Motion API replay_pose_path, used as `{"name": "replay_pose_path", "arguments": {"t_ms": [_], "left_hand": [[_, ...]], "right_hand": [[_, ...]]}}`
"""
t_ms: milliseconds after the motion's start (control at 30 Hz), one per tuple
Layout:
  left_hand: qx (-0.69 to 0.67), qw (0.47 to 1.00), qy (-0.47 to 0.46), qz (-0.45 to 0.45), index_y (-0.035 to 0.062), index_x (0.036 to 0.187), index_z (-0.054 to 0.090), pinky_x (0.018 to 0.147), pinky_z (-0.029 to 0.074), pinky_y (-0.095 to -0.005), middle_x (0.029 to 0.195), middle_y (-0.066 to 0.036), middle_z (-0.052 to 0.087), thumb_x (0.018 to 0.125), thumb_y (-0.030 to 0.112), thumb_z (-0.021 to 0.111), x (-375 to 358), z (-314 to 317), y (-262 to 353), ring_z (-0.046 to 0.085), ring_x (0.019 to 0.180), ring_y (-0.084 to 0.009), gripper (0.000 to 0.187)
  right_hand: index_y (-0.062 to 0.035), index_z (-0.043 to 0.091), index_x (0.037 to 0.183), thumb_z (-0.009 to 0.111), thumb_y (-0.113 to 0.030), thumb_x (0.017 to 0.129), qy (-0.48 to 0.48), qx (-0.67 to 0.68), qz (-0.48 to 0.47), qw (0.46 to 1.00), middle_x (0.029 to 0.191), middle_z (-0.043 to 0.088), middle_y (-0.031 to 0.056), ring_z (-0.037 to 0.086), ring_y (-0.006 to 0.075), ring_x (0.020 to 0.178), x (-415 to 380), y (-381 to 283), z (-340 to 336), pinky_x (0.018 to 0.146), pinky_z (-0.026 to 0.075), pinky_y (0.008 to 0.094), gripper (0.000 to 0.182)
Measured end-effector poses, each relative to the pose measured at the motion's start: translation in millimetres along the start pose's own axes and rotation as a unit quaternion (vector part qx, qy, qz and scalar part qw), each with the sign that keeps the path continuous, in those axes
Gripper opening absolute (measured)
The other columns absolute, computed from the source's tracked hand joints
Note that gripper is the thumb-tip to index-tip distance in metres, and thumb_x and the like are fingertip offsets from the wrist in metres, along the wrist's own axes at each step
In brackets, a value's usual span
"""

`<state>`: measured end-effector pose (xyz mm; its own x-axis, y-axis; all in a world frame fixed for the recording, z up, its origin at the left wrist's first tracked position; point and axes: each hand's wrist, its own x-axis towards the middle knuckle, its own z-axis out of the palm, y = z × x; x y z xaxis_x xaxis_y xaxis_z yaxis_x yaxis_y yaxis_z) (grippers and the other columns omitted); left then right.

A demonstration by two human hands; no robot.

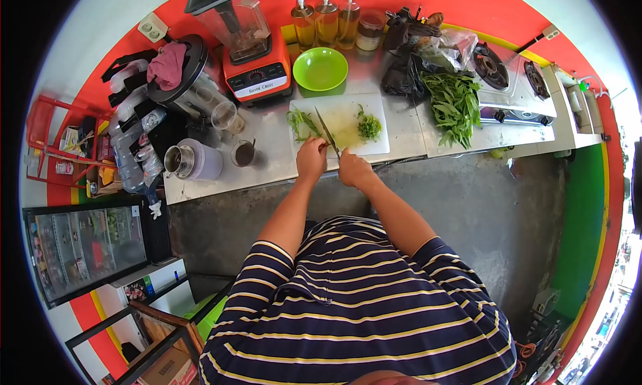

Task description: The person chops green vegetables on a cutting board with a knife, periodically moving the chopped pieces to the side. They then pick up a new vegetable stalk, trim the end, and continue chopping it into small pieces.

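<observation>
My right hand [354, 169] is closed round the handle of a kitchen knife [326, 127]. The blade slants up and left across a white cutting board [344, 105]. Close by on the blade's left, my left hand [312, 159] has its fingers curled at the lower end of some leafy greens [303, 123]; the fingertips are partly hidden. Chopped greens [368, 126] lie in a small heap on the right half of the board. Behind the board stands a green bowl [321, 69].
A large bunch of leaves [452, 107] lies to the right, beside a gas stove [515, 97]. On the left are a blender [253, 64], a glass [244, 153] and a steel flask [194, 159]. Several pump bottles [326, 24] line the back. The counter's front edge [267, 182] runs near my wrists.
</observation>
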<state>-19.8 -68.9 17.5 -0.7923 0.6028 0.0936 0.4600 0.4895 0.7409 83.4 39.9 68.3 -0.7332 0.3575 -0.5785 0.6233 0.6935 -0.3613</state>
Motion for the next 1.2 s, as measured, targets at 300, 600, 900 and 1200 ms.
{"name": "replay_pose_path", "arguments": {"t_ms": [300,600,900,1200], "left_hand": [[-0.044,0.998,0.022,-0.038,0.0070,0.093,0.070,0.075,0.053,-0.0397,0.091,-0.008,0.065,0.083,0.005,0.071,-1.4,5.9,-4.2,0.068,0.085,-0.0280,0.010],[-0.042,0.998,0.044,-0.034,0.0056,0.097,0.069,0.077,0.052,-0.0402,0.100,-0.010,0.062,0.084,0.007,0.071,-7.0,10.7,-8.8,0.066,0.087,-0.0288,0.014],[-0.041,0.997,0.065,0.011,0.0021,0.096,0.070,0.079,0.051,-0.0435,0.104,-0.016,0.059,0.086,0.007,0.065,-13.9,13.4,-8.2,0.063,0.091,-0.0353,0.012],[-0.058,0.994,0.086,-0.015,0.0022,0.095,0.070,0.081,0.050,-0.0446,0.103,-0.016,0.060,0.083,0.003,0.069,-14.6,19.4,-15.3,0.062,0.092,-0.0359,0.012]], "right_hand": [[0.0040,0.046,0.113,0.059,-0.009,0.089,0.071,-0.046,-0.008,0.996,0.104,0.069,0.0306,0.072,0.0413,0.095,-9.8,-3.5,21.8,0.083,0.058,0.0482,0.030],[0.0030,0.044,0.114,0.059,-0.008,0.089,0.057,-0.079,-0.002,0.995,0.099,0.071,0.0274,0.072,0.0396,0.095,-20.8,-8.3,23.6,0.083,0.058,0.0461,0.030],[0.0029,0.045,0.114,0.061,-0.007,0.088,0.049,-0.088,-0.008,0.995,0.103,0.071,0.0269,0.072,0.0393,0.097,-7.4,-8.8,8.6,0.083,0.059,0.0448,0.033],[0.0071,0.039,0.128,0.059,-0.009,0.090,0.041,-0.038,-0.023,0.998,0.106,0.069,0.0296,0.070,0.0433,0.101,-5.1,-1.2,24.7,0.085,0.057,0.0488,0.046]]}}
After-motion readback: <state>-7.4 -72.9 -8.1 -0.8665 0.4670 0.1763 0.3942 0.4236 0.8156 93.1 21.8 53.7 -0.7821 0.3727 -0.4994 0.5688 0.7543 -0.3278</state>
